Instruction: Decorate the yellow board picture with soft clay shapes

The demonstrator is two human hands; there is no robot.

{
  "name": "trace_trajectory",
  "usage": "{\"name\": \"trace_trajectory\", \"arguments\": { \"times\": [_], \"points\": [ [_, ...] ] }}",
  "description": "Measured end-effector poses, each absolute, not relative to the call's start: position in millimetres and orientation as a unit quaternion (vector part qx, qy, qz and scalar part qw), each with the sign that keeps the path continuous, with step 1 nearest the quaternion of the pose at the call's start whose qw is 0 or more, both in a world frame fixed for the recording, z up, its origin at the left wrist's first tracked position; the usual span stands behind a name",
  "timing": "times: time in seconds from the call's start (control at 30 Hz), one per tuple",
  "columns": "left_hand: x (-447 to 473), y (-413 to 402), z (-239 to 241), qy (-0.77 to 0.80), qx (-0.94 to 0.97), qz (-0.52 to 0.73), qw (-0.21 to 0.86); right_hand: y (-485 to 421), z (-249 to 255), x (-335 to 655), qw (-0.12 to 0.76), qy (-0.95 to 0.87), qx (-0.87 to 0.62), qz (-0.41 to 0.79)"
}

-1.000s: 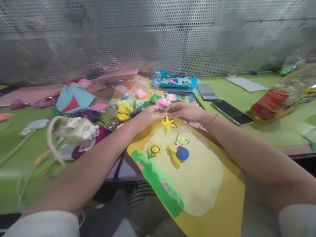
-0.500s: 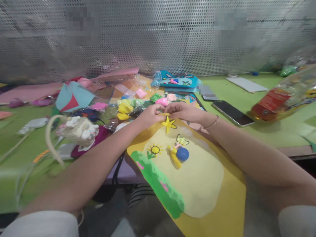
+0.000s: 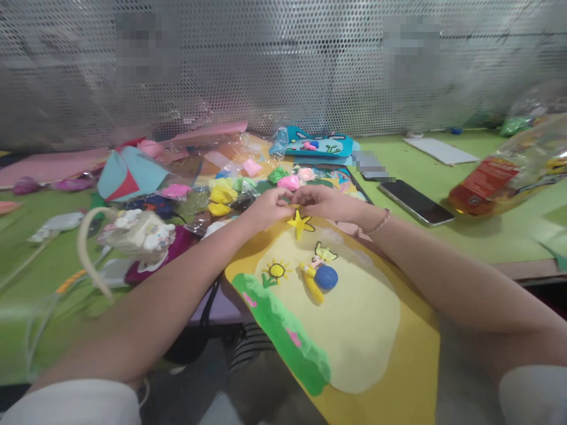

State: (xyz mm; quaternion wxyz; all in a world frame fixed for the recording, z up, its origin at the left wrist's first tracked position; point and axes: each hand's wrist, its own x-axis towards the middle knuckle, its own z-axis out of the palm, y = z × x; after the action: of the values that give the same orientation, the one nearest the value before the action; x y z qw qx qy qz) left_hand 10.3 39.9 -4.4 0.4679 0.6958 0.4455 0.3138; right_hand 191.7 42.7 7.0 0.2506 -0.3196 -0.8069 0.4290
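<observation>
A yellow picture board (image 3: 411, 366) with a pale oval field lies tilted over the table's front edge. It carries a yellow clay star (image 3: 300, 223), a small sun (image 3: 276, 271), a blue and yellow figure (image 3: 322, 276) and a green clay strip (image 3: 283, 330). My left hand (image 3: 267, 208) and my right hand (image 3: 322, 201) meet just above the star at the board's far end. Both have their fingers pinched together over a tiny piece too small to name.
Small bags of coloured clay (image 3: 224, 195) lie behind my hands. A white plush pouch (image 3: 137, 233) sits at the left, a dark phone (image 3: 416, 202) and a clear snack bag (image 3: 509, 171) at the right. A perforated metal wall (image 3: 283, 65) backs the green table (image 3: 487, 236).
My hands stay pinched together above the star, with only slight finger movement. The view has shifted a little.
</observation>
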Motion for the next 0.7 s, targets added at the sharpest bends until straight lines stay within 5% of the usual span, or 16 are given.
{"name": "trace_trajectory", "arguments": {
  "times": [0.7],
  "points": [
    [12,43,-9,0.488,0.725,0.263,0.409,49,-2,192,0.224,-0.802,-0.370,0.411]
  ]
}}
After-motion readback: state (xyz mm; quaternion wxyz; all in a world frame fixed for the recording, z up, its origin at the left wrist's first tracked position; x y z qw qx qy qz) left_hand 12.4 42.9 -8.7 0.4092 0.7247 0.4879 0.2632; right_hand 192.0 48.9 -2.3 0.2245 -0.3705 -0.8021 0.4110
